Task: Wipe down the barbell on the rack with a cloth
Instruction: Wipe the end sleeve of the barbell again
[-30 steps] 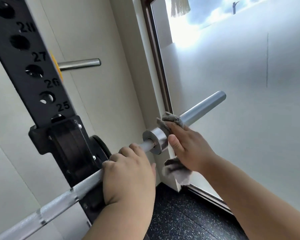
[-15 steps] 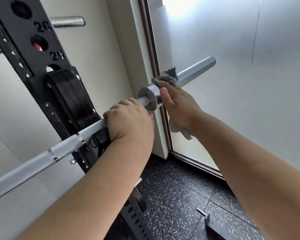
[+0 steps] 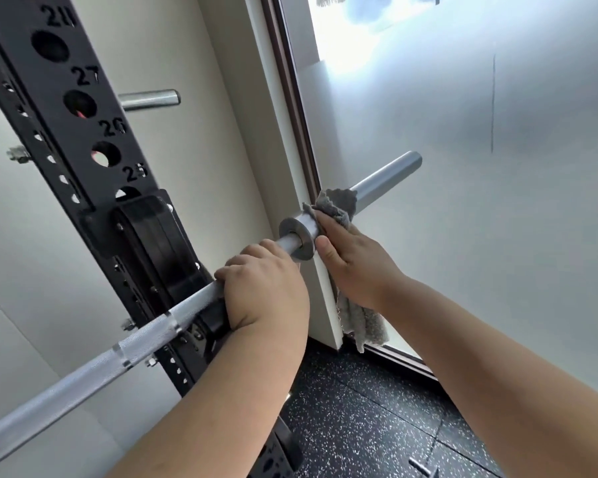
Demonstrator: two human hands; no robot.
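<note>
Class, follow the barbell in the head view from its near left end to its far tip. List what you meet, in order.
Knurled shaft → left hand gripping it → collar → grey cloth held on the sleeve by the right hand → bare sleeve end.

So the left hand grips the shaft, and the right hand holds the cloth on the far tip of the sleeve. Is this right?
Not quite. In the head view the right hand holds the cloth on the sleeve right beside the collar, not on its far tip, which is bare. The left hand does grip the shaft.
</note>
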